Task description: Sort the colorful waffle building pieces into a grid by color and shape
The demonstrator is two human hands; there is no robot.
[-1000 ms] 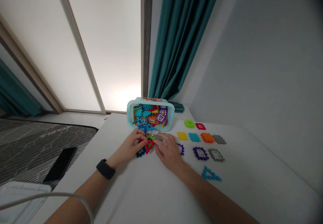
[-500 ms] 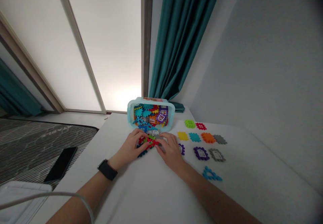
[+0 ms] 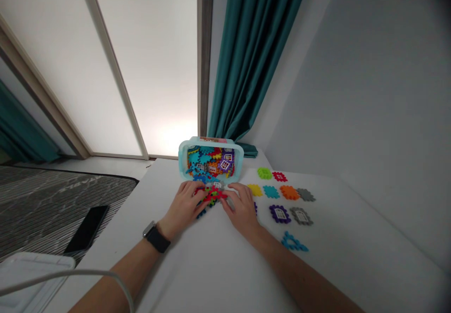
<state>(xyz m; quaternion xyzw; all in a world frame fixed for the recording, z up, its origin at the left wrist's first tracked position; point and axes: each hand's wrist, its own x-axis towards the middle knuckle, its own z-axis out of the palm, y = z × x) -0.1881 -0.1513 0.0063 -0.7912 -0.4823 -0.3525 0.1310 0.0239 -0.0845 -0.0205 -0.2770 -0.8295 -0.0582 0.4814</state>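
Both hands meet over a cluster of interlocking plastic building pieces (image 3: 212, 194) at the table's middle, just in front of the box. It shows red, green, blue and grey parts. My left hand (image 3: 184, 204) grips its left side, with a blue piece (image 3: 201, 214) poking out below. My right hand (image 3: 241, 204) holds its right side, fingertips on the red part. A grey piece (image 3: 230, 203) shows beside the right thumb. The hands hide much of the cluster.
A pale aqua plastic box (image 3: 183, 165) full of colourful pieces stands behind the hands. Several flat pieces lie to the right on the white table (image 3: 197, 266). A black phone (image 3: 86, 228) lies beyond the table's left edge. A black watch (image 3: 157, 238) circles my left wrist.
My hands have drawn closer together over the cluster, which now looks more compact. The blue piece is more hidden under my left hand. The view has shifted slightly.
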